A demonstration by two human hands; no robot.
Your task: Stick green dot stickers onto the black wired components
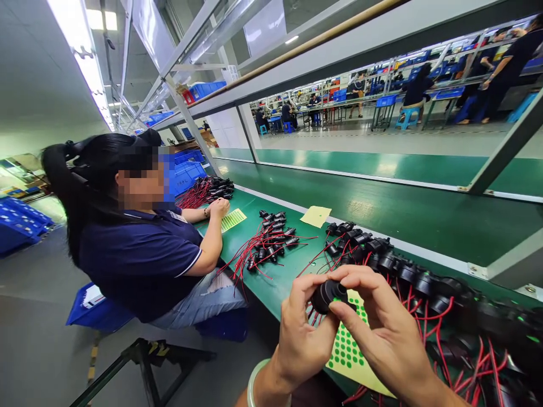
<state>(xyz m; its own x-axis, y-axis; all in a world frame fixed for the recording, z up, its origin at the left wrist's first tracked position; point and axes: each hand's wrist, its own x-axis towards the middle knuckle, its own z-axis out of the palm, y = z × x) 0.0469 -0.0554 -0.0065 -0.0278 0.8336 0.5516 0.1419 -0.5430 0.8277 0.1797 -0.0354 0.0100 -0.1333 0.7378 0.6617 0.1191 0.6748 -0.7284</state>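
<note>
My left hand (303, 333) and my right hand (382, 325) are both closed round a small black pump-like part (326, 295) with a round body and a short nozzle. The fingers grip it from both sides, thumbs at the front, above the bench. Below my hands lies a pale yellow sheet of round green stickers (345, 350), partly covered by my right hand. To the right, many similar black parts (407, 274) with red wires are heaped in rows, some with a green dot on them.
Another bunch of wired black parts (271, 240) lies further left on the green bench (237, 226). A yellow paper piece (316, 216) is near the bench's back edge. A seated co-worker (139, 243) works beside a second sticker sheet (233, 220). Metal frame posts (509, 147) rise behind.
</note>
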